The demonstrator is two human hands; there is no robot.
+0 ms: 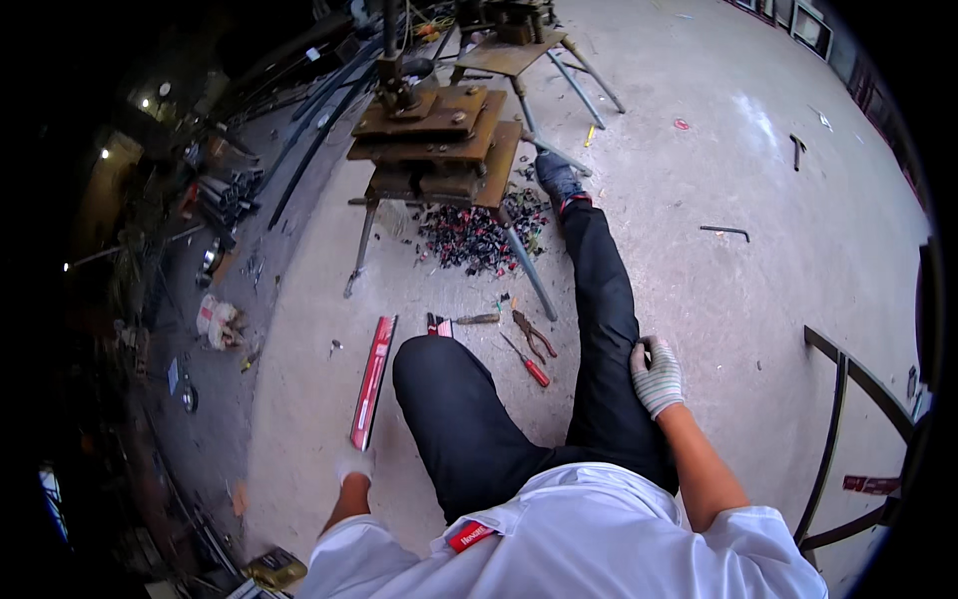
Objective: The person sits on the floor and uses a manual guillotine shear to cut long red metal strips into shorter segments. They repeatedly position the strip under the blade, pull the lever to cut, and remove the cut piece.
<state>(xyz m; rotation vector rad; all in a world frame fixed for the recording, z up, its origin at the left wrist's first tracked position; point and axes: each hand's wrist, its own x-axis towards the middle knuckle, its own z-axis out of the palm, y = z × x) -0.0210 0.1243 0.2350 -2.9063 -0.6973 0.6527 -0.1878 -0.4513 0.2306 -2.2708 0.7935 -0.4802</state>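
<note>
My left hand [354, 463], in a pale glove, closes on the near end of a long, narrow red-and-white strip [374, 381]; its fingers are mostly hidden. My right hand [656, 375], in a striped knit glove, rests on my outstretched right leg [602, 290], its fingers lying against the trousers and holding nothing. Between my legs lie a red-handled screwdriver [526, 361], a pair of pliers [534, 336] and a tool with a brownish handle [479, 318]. Partly behind my bent left knee shows a shorter red-and-white piece [439, 324].
A rusty plated metal press [434, 140] stands ahead on legs, over a heap of black and red scraps [477, 237]. Another metal stand [509, 55] is farther back. A hex key [724, 232] and a hammer [797, 150] lie at right, with a curved metal frame [840, 419] nearer.
</note>
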